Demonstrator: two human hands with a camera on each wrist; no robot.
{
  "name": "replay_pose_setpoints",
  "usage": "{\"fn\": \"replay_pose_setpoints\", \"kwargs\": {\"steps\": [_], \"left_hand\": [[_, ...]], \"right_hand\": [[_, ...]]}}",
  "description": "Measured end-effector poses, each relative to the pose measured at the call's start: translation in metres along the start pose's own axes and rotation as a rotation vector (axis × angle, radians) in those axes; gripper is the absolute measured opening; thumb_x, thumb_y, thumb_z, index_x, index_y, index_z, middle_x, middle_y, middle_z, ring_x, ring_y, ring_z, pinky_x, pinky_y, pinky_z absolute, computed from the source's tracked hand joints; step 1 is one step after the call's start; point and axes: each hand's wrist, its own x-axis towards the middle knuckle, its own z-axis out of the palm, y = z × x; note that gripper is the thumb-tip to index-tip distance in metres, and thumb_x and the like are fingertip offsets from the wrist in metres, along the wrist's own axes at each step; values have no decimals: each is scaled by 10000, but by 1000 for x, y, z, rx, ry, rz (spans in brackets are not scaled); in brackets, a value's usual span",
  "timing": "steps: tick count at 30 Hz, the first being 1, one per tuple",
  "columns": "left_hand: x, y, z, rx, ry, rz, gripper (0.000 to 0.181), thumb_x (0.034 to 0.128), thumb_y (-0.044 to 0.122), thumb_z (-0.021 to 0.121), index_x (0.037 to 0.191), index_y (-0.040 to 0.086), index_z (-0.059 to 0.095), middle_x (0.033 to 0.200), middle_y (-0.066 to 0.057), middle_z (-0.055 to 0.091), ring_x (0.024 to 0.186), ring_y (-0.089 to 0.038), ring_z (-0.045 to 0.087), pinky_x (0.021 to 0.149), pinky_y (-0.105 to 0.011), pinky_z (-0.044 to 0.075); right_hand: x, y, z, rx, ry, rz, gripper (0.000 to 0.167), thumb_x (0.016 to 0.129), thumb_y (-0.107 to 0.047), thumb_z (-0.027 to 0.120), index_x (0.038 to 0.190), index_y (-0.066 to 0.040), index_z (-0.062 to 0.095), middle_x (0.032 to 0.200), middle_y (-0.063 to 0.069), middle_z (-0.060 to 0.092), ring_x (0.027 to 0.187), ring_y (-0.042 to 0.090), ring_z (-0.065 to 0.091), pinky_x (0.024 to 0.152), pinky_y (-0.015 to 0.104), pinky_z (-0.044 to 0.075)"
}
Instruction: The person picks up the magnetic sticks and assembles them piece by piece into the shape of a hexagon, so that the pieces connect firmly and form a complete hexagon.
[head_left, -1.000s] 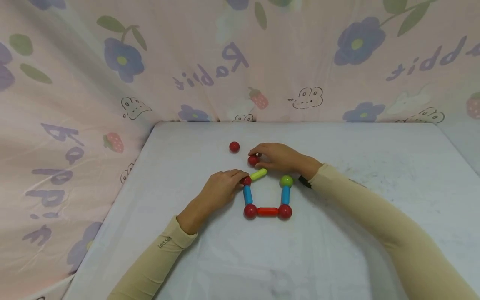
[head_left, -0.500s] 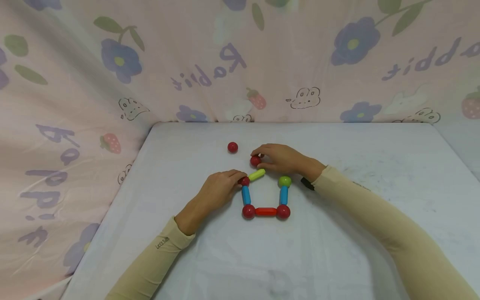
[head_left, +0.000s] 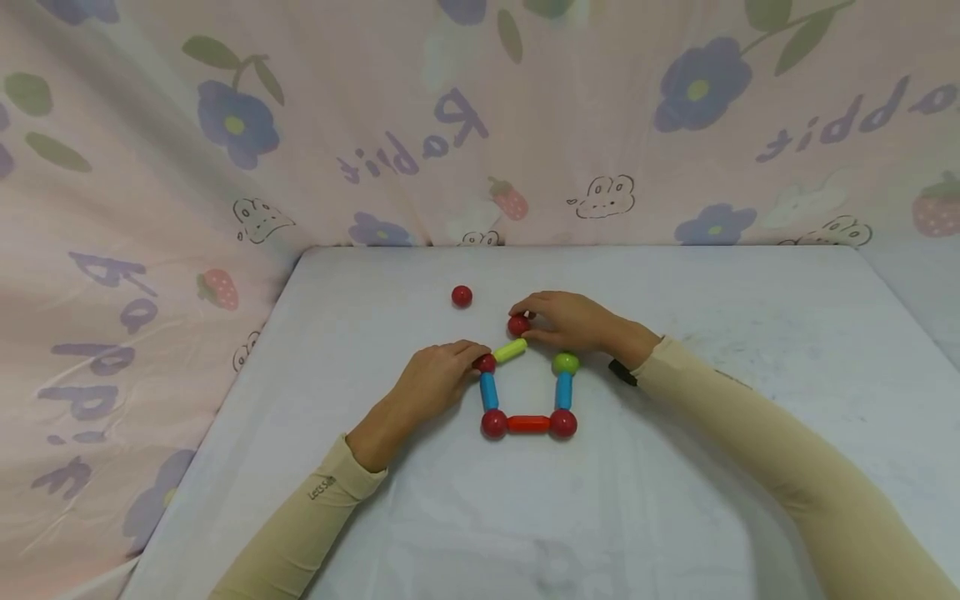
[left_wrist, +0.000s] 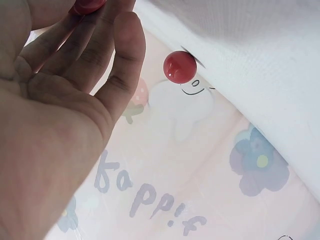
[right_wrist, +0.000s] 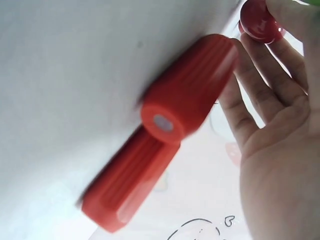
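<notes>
My left hand (head_left: 438,377) holds a red ball (head_left: 486,364) at the frame's far left corner. From that ball a yellow-green magnetic rod (head_left: 511,350) slants away to the right. My right hand (head_left: 573,321) pinches another red ball (head_left: 518,325) close to the rod's free end; whether they touch I cannot tell. Two blue rods (head_left: 489,392) form the frame's sides, and a red rod (head_left: 528,424) between two red balls (head_left: 563,424) makes its near side. A green ball (head_left: 566,364) tops the right blue rod. The right wrist view shows the pinched ball (right_wrist: 259,21) between thumb and fingers.
A loose red ball (head_left: 462,296) lies farther back on the white table (head_left: 360,292). Two red rods (right_wrist: 190,90) lie near my right wrist in its view; the head view does not show them. A printed curtain (head_left: 420,108) borders the back and left side.
My right hand has carried its red ball slightly right and nearer, toward the yellow-green rod's free end. The left hand keeps its hold. The head view has shifted a little.
</notes>
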Motion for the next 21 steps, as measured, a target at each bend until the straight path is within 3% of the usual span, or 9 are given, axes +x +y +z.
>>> {"fn": "replay_pose_setpoints", "kwargs": {"steps": [21], "left_hand": [[0, -2, 2, -2, 24, 1, 380, 918, 193, 722, 1289, 160, 651, 1205, -3, 720, 1028, -170, 713, 905, -349, 582]], "right_hand": [[-16, 0, -1, 25, 24, 30, 476, 918, -365, 710, 1342, -176, 604, 1242, 27, 675, 1076, 192, 632, 944, 419, 556]]}}
